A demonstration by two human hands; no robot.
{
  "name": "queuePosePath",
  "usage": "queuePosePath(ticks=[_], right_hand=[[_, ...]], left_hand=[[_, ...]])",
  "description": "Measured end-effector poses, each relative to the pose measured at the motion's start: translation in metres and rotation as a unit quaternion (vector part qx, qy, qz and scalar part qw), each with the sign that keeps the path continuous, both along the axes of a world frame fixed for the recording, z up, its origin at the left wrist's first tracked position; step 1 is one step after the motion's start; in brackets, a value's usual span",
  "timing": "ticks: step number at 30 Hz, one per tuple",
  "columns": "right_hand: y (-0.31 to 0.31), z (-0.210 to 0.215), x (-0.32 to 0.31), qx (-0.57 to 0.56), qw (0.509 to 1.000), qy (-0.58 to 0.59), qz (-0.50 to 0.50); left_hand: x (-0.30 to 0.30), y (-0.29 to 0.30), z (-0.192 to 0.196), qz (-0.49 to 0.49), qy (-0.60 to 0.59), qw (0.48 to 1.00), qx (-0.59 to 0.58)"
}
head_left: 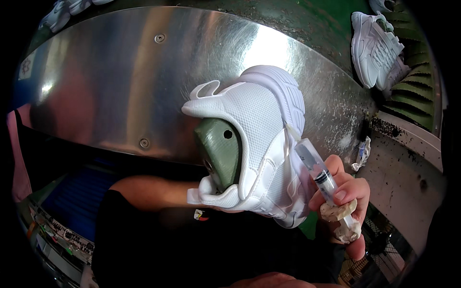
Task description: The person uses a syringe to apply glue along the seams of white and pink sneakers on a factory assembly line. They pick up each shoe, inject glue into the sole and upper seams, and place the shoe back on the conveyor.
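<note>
A white mesh sneaker (261,108) is tilted on its side over the front edge of the metal table, with a green shoe last (218,149) inside its opening. My left forearm (156,192) reaches behind the sneaker from the left. The left hand holds it from below, its fingers hidden by the shoe. In my right hand (353,192) is a clear plastic syringe (309,156), with the fingers wrapped round its barrel. Its tip meets the seam between the upper and the sole. Whitish dried lumps (348,230) coat the syringe's flange and plunger end.
A curved, shiny metal tabletop (110,86) spreads beyond the sneaker. Other white sneakers (377,50) lie on a green ribbed belt (413,89) at the right, with more shoes (57,17) at far left. A crusted slim tool (362,151) rests by the right ledge.
</note>
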State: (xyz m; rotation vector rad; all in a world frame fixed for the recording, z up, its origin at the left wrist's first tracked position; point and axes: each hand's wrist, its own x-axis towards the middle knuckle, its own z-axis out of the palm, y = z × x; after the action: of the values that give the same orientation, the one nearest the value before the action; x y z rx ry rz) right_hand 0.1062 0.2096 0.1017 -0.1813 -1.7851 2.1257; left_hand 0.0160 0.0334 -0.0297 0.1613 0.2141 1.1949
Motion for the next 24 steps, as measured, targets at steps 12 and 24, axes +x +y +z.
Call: queuePosePath(ticks=[12, 24], right_hand=[[0.004, 0.013, 0.004, -0.012, 1.000, -0.024, 0.014], [0.033, 0.029, 0.047, 0.065, 0.986, 0.056, -0.141]], left_hand=[[-0.003, 0.001, 0.000, -0.010, 0.003, 1.000, 0.005], [0.006, 0.007, 0.019, -0.034, 0.087, 0.996, 0.007]])
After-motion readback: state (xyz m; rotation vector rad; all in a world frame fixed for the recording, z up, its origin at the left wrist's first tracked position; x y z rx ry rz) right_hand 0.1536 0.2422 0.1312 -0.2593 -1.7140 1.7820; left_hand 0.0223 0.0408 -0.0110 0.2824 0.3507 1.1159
